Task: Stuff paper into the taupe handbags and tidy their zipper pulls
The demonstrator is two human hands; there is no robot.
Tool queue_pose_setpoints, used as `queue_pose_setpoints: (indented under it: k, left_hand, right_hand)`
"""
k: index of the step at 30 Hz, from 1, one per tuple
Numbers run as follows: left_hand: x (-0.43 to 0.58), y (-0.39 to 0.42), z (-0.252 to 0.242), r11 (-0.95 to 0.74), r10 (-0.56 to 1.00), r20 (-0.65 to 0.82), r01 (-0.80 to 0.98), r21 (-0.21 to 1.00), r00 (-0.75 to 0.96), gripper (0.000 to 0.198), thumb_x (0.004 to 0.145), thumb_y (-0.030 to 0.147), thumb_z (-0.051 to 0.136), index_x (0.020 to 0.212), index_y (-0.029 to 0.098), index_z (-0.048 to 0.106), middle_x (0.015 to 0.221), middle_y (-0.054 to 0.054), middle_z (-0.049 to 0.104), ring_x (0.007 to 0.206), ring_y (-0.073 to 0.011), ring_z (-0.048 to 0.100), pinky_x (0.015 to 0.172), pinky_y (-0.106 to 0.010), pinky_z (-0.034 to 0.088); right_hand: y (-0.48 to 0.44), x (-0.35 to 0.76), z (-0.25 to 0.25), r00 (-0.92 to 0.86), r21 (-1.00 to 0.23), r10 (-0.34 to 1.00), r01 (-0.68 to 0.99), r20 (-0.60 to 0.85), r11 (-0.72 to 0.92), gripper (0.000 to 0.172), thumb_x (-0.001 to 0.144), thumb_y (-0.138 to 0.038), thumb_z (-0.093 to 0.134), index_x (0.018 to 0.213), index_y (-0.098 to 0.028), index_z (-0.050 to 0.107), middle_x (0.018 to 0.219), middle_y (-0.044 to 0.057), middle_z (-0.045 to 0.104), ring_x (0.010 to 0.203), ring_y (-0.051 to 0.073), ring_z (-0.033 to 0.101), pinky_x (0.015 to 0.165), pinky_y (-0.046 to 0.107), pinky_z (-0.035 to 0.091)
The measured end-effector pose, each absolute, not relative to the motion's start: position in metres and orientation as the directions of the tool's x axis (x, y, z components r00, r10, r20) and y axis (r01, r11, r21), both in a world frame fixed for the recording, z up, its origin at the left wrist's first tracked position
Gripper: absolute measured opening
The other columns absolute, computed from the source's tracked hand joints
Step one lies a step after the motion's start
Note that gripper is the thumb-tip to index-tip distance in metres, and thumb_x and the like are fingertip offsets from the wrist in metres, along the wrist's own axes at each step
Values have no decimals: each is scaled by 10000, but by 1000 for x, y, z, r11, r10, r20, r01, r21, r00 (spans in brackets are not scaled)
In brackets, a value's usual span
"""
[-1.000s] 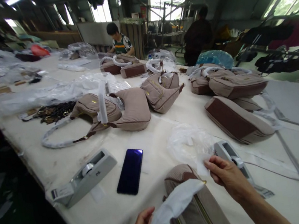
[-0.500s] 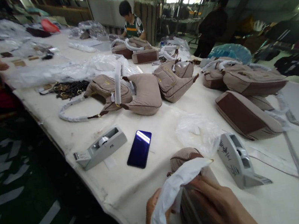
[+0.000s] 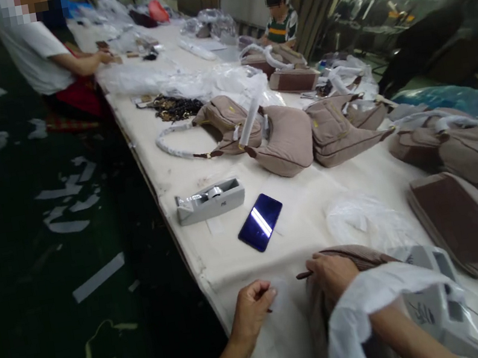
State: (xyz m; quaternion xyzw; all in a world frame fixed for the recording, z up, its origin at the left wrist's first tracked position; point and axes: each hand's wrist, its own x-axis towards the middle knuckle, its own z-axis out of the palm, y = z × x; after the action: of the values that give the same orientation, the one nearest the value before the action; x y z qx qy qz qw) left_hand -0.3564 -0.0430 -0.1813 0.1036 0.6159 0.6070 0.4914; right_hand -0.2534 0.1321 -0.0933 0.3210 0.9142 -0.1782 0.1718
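Note:
My left hand [image 3: 250,314] is above the table's near edge, thumb and fingertips pinched together. A tiny dark bit shows beneath the fingertips, but I cannot make out what it is. Close to my body lies a taupe handbag [image 3: 371,256], partly hidden by my right arm and its wrapped handle. My right hand [image 3: 334,274] has its fingers closed on the bag's upper edge, beside a dark brown tab [image 3: 303,276] that sticks out to the left. The handle [image 3: 389,283], wrapped in white paper, arches over my right forearm.
A phone [image 3: 261,223] and a grey tape dispenser [image 3: 210,202] lie ahead; another dispenser [image 3: 433,299] is at right, behind the wrapped handle. Crumpled plastic [image 3: 365,222] and several taupe handbags [image 3: 285,137] occupy the table. Two people work farther along it.
The view has swung right and left-side things appear farther right. My left hand has left the wrapped handle and moved apart from the bag. My right hand has shifted to the bag's upper edge.

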Motion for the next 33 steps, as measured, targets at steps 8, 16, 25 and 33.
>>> queue_pose_setpoints:
  k: [8,16,25,33]
  left_hand:
    - [-361,-45,-197,197,750,-360,-331,923,-555,136,667,250,659,720,125,657,693,-30,621,668,-154,542,632,-251,411]
    - [-360,-32,-182,230,826,-238,-81,970,-511,50,697,147,649,697,147,699,686,-30,609,670,-158,542,630,-252,378]
    - [-350,-13,-175,193,893,-166,22,981,-419,102,719,127,653,780,164,725,757,-46,626,745,-186,557,704,-286,380]
    - [-340,16,-177,201,900,-287,-271,941,-327,156,676,209,679,817,155,716,775,-42,644,777,-184,565,759,-316,407]
  right_hand:
    - [148,-228,-93,-634,207,482,460,-604,864,241,831,-64,446,846,-152,670,856,150,669,805,317,661,595,337,400]
    - [122,-241,-77,-650,121,435,470,-623,874,228,903,-142,404,908,-218,620,935,52,638,775,207,663,527,280,335]
    - [117,-241,-75,-714,153,380,362,-588,919,269,873,-45,387,895,-208,599,884,31,626,685,186,661,461,278,223]
    - [116,-230,-82,-779,87,378,389,-500,917,323,823,-19,382,930,-213,618,858,39,646,692,187,653,475,269,335]
